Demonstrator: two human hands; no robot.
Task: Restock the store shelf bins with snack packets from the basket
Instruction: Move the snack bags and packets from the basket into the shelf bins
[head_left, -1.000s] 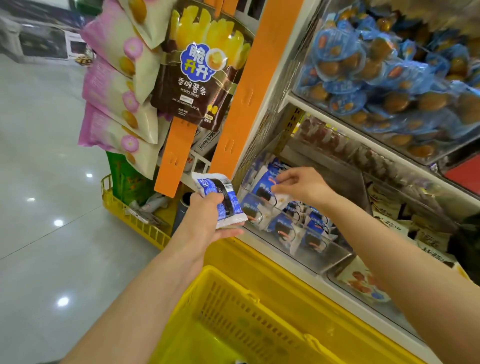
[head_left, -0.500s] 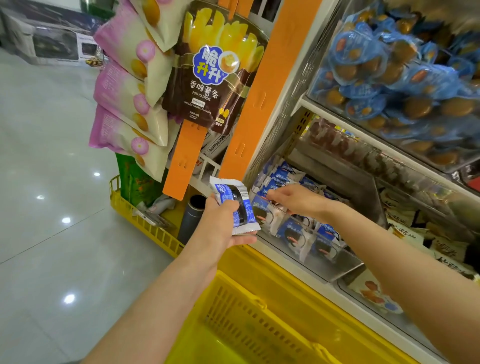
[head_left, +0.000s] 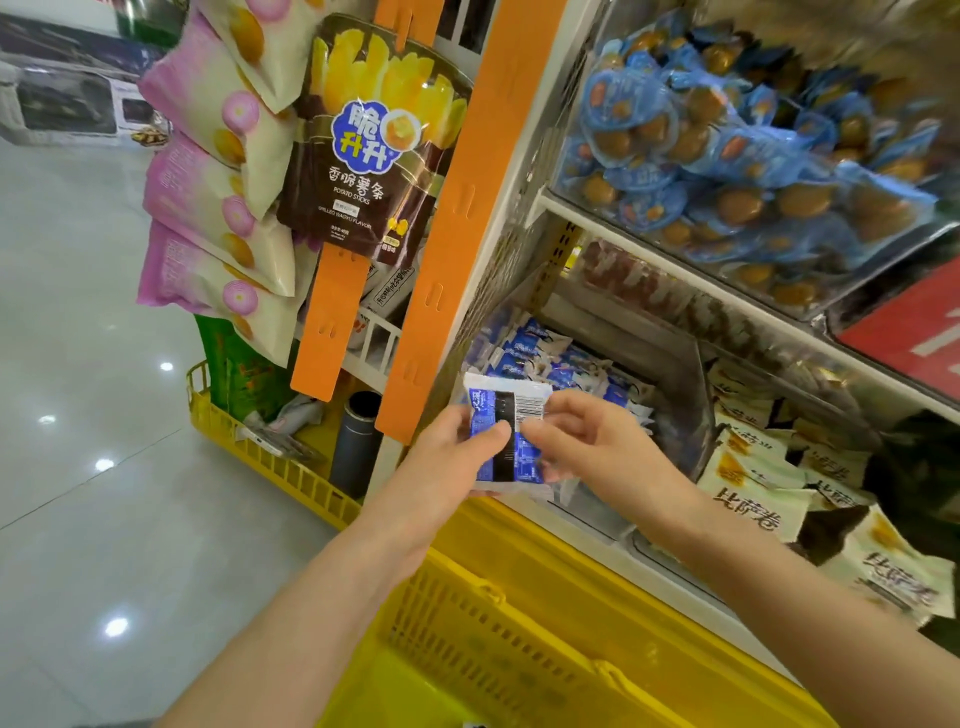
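Observation:
A small blue and white snack packet (head_left: 506, 410) with a barcode is upright in front of the lower shelf. My left hand (head_left: 452, 462) grips its left side with the thumb across the front. My right hand (head_left: 587, 441) pinches its right edge. Just behind the hands, a clear shelf bin (head_left: 696, 431) holds several matching blue and white packets (head_left: 535, 353). The yellow basket (head_left: 519, 623) sits below my arms against the shelf base; its inside is mostly out of sight.
Orange hanging strips (head_left: 467, 208) carry potato stick bags (head_left: 374, 145) and pink bags (head_left: 208, 182) at left. An upper bin holds blue-wrapped snacks (head_left: 753, 140). Cream packets (head_left: 763, 499) fill the bin to the right. A yellow crate (head_left: 270, 457) stands on the floor at left.
My right hand has left the bin and come over to the packet held by my left hand. Both hands now hold it, closer to the bin front.

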